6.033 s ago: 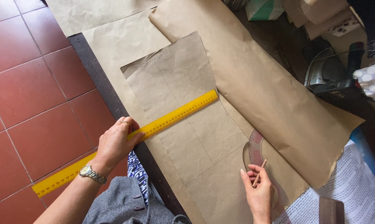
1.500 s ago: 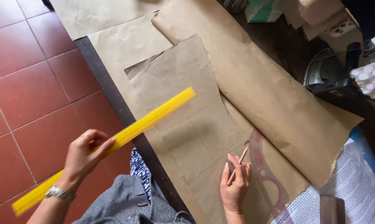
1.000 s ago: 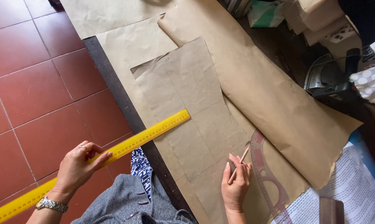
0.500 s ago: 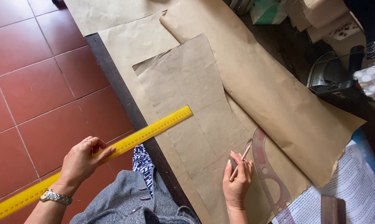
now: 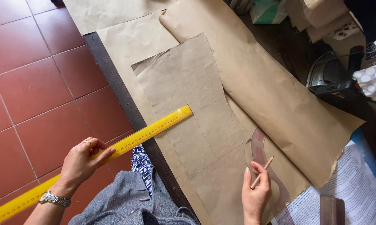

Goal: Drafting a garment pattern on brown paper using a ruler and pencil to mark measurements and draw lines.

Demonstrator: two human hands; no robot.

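Looks like a home sewing / pattern-making workspace. Evidence: dark worktable [image 5: 113,79] covered in brown kraft paper sheets [image 5: 271,91], with a cut garment pattern piece [image 5: 192,96] laid on top. Drafting tools: long yellow ruler [image 5: 146,134], clear French curve [image 5: 263,154], pencil [image 5: 262,171]. Clothes iron [image 5: 327,77] at the table's far side, polka-dot fabric [image 5: 373,79] beside it. Red floor tiles [image 5: 34,83] suggest a domestic room, not a factory.
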